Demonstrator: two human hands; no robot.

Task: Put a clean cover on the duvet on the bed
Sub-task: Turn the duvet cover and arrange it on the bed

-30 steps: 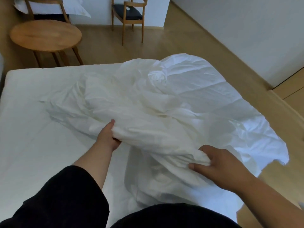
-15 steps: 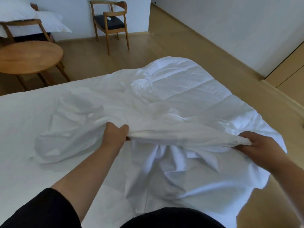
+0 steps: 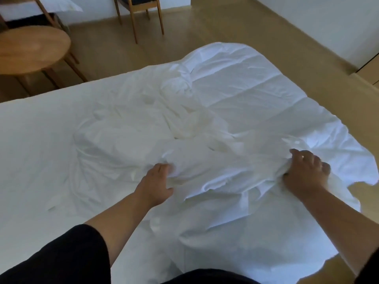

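Both hands pinch bunched white cover [image 3: 205,173], left hand [image 3: 156,181] mid-bed [image 3: 30,140], right hand [image 3: 305,173] near the bed's right edge.

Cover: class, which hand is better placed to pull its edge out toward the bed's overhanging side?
Right hand: it grips the cover nearest that side; the left hand sits mid-bed.

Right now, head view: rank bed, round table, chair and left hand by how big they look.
1. Bed, fills most of the frame.
2. Round table, partly cut off at the left edge.
3. Chair and left hand: look alike in size. The chair is cropped at the top and far away, while the hand is near, so no ranking.
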